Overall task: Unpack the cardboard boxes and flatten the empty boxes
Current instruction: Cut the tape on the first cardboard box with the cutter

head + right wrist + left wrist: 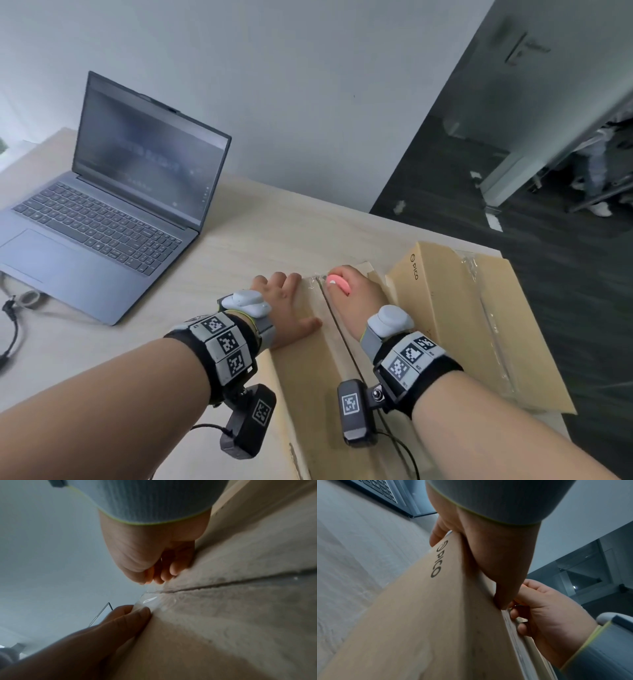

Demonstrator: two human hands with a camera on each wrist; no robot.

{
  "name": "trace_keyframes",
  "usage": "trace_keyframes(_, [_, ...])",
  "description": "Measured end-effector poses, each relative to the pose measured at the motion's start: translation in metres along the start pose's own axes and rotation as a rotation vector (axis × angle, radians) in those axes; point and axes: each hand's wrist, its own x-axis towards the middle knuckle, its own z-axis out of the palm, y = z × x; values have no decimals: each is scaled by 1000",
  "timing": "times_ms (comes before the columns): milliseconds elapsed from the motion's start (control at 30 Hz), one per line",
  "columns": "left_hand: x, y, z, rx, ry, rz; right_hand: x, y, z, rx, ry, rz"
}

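Observation:
A brown cardboard box [308, 377] lies on the table in front of me, its top flaps meeting at a taped seam [337, 329]. My left hand [297, 303] presses flat on the left flap, fingers reaching the far edge. My right hand [346, 291] grips a small pink cutter [339, 284] at the far end of the seam. In the right wrist view the right hand [150, 561] is curled just above the clear tape [150, 600], and the left hand's fingers [123, 620] lie beside it. The left wrist view shows the box side [419, 615] printed PICO.
A second PICO box [452, 308] with clear tape along its top sits right beside the first, at the table's right edge. An open grey laptop [113, 205] stands at the left, with a black cable [10, 325] nearby. Dark floor lies beyond the wooden table [239, 222].

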Motion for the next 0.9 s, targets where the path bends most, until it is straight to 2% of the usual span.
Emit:
trace_keyframes(633, [-4, 4, -1, -6, 57, -14, 3, -18, 1, -299, -140, -108])
trace_keyframes(900, [-5, 5, -2, -23, 85, -19, -2, -17, -1, -328, -173, -83])
